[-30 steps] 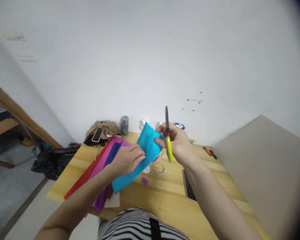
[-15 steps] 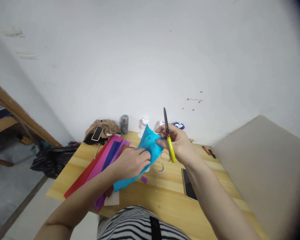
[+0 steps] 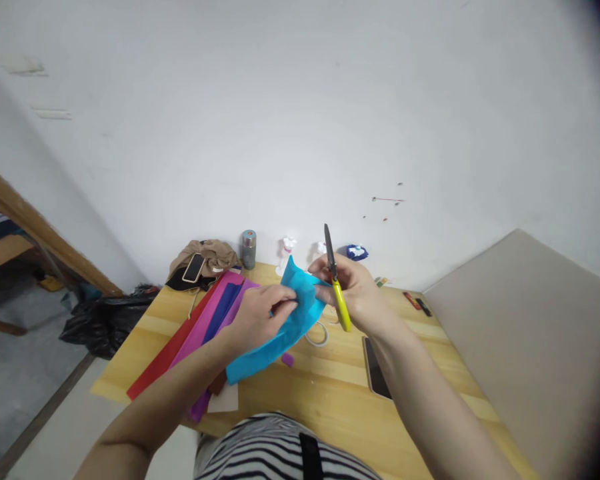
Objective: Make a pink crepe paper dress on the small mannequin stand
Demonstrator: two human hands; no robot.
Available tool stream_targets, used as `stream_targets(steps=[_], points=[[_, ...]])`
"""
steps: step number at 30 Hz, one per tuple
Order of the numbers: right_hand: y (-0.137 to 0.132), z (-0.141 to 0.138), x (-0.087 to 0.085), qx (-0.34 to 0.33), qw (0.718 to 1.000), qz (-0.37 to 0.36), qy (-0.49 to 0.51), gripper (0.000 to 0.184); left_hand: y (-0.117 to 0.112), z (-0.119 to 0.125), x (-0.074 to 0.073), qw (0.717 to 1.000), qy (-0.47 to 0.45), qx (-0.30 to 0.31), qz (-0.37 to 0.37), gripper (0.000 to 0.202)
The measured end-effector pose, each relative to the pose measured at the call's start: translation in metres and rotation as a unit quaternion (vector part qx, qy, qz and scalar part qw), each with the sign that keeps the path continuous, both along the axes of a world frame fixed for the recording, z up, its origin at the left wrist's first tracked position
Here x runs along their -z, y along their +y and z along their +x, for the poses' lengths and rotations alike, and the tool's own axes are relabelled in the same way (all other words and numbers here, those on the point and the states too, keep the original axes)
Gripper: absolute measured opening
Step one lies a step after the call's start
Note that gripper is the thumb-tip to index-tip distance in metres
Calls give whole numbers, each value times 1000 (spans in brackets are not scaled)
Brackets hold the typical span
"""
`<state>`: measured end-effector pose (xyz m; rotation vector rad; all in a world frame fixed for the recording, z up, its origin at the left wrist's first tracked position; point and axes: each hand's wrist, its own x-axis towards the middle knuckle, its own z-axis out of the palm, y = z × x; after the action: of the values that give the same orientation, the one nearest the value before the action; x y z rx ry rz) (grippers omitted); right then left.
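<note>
A folded sheet of bright blue paper point(image 3: 280, 333) is held up above the wooden table point(image 3: 330, 393). My left hand point(image 3: 260, 317) pinches its middle, fingers closed on the sheet. My right hand point(image 3: 355, 293) grips the upper right part of the same paper and also holds yellow-handled scissors point(image 3: 336, 293), blades shut and pointing up. Under the blue sheet lies a stack of red, pink, dark blue and purple paper sheets point(image 3: 200, 327) along the table's left side.
A phone point(image 3: 377, 368) lies face down right of my hands. A tape ring point(image 3: 319, 333) and a small purple scrap point(image 3: 288, 360) lie below the paper. At the back stand a grey can point(image 3: 249, 249), a brown bag with a phone point(image 3: 200, 261), small white bottles. A grey board point(image 3: 525, 333) leans at right.
My left hand has slid up the blue paper towards my right hand, bunching the sheet. The scissors have tilted slightly and dropped a little.
</note>
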<state>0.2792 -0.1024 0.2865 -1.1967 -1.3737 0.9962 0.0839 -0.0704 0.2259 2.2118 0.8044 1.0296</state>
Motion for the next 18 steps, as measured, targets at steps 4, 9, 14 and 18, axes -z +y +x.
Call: stream_targets(steps=[4, 9, 14, 18], points=[[-2, 0, -2, -10, 1000, -7, 0, 32, 2, 3, 5, 989, -112, -87, -40, 41], [-2, -1, -5, -23, 1000, 4, 5, 34, 28, 7, 11, 950, -194, 70, -233, 89], [0, 1, -3, -10, 999, 22, 25, 31, 42, 4, 4, 899, -159, 157, -377, 37], [1, 8, 5, 30, 994, 28, 100, 43, 40, 0, -7, 907, -182, 87, -370, 32]])
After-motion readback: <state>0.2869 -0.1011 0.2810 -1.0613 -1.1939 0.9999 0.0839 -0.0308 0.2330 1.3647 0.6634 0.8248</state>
